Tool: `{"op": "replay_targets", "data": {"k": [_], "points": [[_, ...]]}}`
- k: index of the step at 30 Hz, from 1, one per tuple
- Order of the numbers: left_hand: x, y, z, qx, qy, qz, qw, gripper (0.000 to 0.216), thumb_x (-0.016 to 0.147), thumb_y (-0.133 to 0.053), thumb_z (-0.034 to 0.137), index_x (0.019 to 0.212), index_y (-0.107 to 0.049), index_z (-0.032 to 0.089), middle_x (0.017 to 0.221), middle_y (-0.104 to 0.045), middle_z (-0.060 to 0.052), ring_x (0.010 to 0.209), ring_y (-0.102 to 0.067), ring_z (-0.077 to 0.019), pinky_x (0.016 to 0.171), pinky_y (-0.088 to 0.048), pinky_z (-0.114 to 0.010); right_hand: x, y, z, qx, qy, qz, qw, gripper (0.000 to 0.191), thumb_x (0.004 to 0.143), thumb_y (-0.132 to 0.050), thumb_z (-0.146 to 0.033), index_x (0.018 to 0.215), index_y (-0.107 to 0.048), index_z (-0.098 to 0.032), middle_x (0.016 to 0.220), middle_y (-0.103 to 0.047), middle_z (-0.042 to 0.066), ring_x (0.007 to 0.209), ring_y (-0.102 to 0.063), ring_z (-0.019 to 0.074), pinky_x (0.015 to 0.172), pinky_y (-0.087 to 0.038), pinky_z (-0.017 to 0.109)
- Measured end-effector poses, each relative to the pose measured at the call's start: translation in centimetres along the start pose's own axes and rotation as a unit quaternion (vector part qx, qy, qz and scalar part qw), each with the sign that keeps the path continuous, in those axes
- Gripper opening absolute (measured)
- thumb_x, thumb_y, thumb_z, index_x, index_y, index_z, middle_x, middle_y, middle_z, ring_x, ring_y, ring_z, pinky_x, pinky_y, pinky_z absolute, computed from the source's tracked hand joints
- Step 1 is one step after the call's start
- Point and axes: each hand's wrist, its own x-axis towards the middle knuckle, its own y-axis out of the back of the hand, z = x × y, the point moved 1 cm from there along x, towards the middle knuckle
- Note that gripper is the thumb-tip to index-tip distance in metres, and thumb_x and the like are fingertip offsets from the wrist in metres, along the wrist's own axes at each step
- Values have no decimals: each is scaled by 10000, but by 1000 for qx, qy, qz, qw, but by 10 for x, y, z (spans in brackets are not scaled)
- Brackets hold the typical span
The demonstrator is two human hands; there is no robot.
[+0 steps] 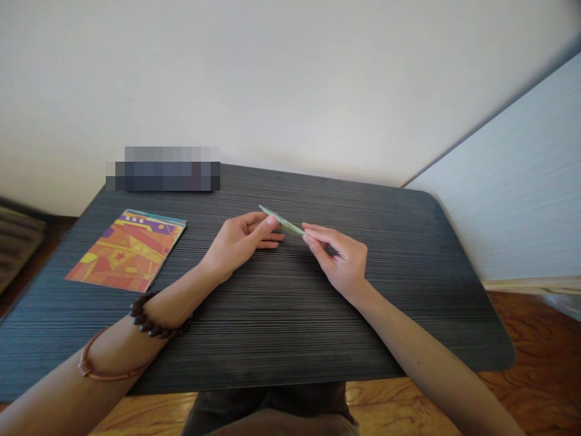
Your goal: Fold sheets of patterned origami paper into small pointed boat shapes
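Note:
A small piece of folded pale green paper (291, 227) is held above the middle of the table, tilted and seen nearly edge-on. My left hand (242, 239) pinches its left part, thumb on top and the other fingers beneath. At its right end, the thumb and fingertips of my right hand (338, 254) are closed on the paper. How many layers the paper has, I cannot tell. Left of my left hand lies a flat stack of patterned paper sheets (129, 251), with an orange, yellow and purple design on top.
The dark ribbed table (281, 327) has rounded corners and stands against a white wall (290, 79). A blurred-out dark object (166, 175) sits at its back left. To the right is a pale panel (512, 181). Wooden floor shows below.

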Motion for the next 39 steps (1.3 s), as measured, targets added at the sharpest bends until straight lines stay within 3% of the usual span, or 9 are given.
{"op": "replay_targets", "data": {"k": [7, 12, 19, 31, 39], "points": [[0, -1, -2, -34, -15, 9, 999, 437, 793, -642, 354, 1170, -555, 150, 1137, -642, -98, 977, -644, -196, 928, -506, -370, -1, -5, -3, -3, 84, -78, 993, 158, 838, -588, -274, 978, -658, -296, 1096, -679, -19, 963, -651, 167, 876, -501, 330], [-4, -8, -5, -44, -18, -20, 999, 475, 800, -631, 328, 1241, -526, 186, 1222, -592, -90, 1042, -611, -223, 899, -526, -386, 2, -4, -7, 34, 78, -147, 985, 216, 811, -614, -368, 980, -619, -234, 1094, -668, 30, 996, -620, 188, 885, -474, 345], [-6, -13, -8, 0, -17, -42, 999, 462, 782, -654, 341, 1209, -578, 182, 1147, -651, -62, 1065, -603, -239, 929, -513, -391, 3, -8, 2, 41, -5, -134, 990, 164, 822, -606, -359, 873, -607, -203, 791, -657, 6, 715, -589, 132, 710, -455, 285], [-8, -10, -11, 86, -43, -38, 995, 479, 769, -669, 352, 1199, -584, 159, 1045, -694, -82, 1001, -640, -243, 947, -494, -425, 4, -6, 0, 56, -24, -159, 985, 161, 784, -646, -343, 816, -580, -200, 789, -650, -7, 724, -580, 128, 731, -421, 288], [-10, -11, -8, 92, -68, -38, 993, 455, 771, -667, 343, 1174, -588, 147, 1034, -689, -85, 962, -653, -237, 857, -556, -386, 4, -6, 3, 67, -39, -170, 982, 191, 788, -642, -377, 802, -588, -194, 758, -640, -4, 707, -578, 127, 734, -438, 292]]}}
